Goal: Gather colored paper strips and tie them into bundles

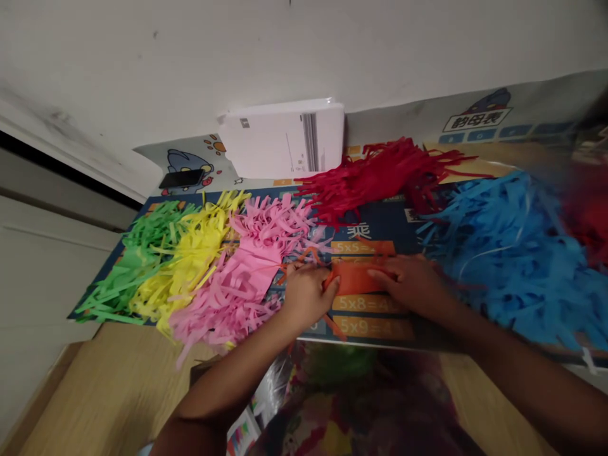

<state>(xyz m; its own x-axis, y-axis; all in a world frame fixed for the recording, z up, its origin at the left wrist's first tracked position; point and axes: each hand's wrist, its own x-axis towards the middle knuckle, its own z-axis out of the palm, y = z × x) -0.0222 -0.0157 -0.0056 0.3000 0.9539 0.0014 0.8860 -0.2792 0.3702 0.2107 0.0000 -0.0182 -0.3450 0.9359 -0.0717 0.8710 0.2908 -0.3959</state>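
Observation:
Both hands grip an orange fringed paper tassel above the table's printed cover. My left hand is closed around its left end, thumb on top, with a few thin strips poking out past the fingers. At the other end, my right hand is closed with its fingers on the paper; part of that end is hidden under the hand. Just left of my left hand lies a pink fringed paper bundle. A red fringed bundle lies behind the hands, and a large blue fringed pile is to the right.
Yellow and green fringed bundles lie side by side at the table's left. A white labelled package leans against the wall behind. A dark phone-like object rests at the back left. More red fringe shows at the right edge.

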